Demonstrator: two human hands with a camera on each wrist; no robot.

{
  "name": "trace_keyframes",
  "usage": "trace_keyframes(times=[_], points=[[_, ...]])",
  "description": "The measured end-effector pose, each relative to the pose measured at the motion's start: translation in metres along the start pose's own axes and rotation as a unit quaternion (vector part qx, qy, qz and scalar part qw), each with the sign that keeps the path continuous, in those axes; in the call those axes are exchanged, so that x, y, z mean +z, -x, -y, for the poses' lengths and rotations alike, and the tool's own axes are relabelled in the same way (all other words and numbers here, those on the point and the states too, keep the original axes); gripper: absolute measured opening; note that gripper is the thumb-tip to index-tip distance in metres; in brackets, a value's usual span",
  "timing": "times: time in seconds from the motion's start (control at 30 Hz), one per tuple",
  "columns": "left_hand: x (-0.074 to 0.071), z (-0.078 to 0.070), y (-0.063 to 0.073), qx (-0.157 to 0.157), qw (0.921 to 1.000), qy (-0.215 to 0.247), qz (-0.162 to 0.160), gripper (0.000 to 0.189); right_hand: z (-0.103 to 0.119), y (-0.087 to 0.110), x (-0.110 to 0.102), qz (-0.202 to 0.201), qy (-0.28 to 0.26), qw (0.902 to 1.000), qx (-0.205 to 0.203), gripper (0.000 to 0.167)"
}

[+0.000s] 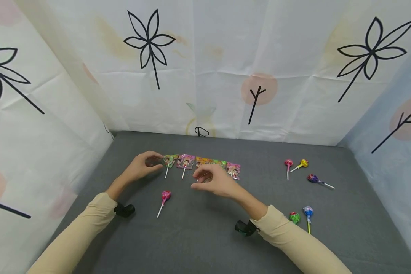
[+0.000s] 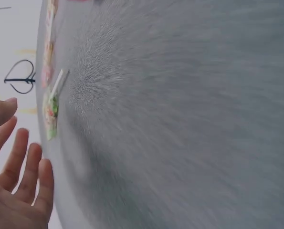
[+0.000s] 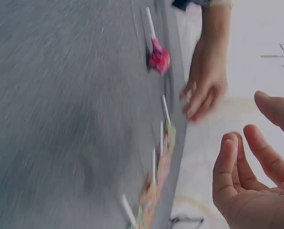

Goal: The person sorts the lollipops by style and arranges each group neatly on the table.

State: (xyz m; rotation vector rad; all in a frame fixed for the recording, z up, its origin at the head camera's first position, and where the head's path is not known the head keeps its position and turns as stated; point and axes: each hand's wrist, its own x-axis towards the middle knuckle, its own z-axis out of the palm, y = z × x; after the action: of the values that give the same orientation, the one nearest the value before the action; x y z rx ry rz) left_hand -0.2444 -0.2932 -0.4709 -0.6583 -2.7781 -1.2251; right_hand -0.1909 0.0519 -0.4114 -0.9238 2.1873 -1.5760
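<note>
A row of flat-wrapped lollipops lies along the back of the grey table: a green one (image 1: 170, 160) at the left end, then a pink one (image 1: 186, 161), an orange one (image 1: 203, 161), another green one (image 1: 220, 163) and a pink one (image 1: 233, 171). My left hand (image 1: 144, 166) hovers beside the row's left end, its fingers loosely bent and holding nothing. In front of the row, my right hand (image 1: 216, 181) is raised with curved fingers, thumb apart and nothing between them; it partly hides the lollipops behind. Nearer me lies a round pink lollipop (image 1: 165, 196).
Several round lollipops lie at the right: a pink one (image 1: 288, 163), a yellow one (image 1: 304, 163), a purple one (image 1: 312, 178), a blue one (image 1: 308, 211) and a green one (image 1: 295, 217), partly behind the right sleeve. A patterned white cloth (image 1: 219, 49) walls the table.
</note>
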Motion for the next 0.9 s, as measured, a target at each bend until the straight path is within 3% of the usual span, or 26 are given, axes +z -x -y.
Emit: trace_keyframes(times=[0.23, 0.47, 0.67, 0.9], points=[[-0.011, -0.014, 0.04, 0.007, 0.9982, 0.03, 0.051, 0.033, -0.004, 0.036, -0.043, -0.001, 0.009, 0.9999, 0.008, 0.02], [0.0, -0.022, 0.067, 0.003, 0.9964, 0.049, 0.07, 0.035, -0.016, 0.082, -0.083, -0.039, 0.011, 0.9984, 0.041, 0.023], [0.013, -0.023, 0.071, 0.014, 0.9979, 0.046, 0.043, 0.037, -0.025, 0.123, -0.111, -0.083, 0.011, 0.9944, 0.064, 0.022], [0.025, -0.024, 0.061, 0.035, 0.9977, 0.029, 0.051, 0.039, -0.029, 0.154, -0.132, -0.125, 0.03, 0.9886, 0.078, 0.024]])
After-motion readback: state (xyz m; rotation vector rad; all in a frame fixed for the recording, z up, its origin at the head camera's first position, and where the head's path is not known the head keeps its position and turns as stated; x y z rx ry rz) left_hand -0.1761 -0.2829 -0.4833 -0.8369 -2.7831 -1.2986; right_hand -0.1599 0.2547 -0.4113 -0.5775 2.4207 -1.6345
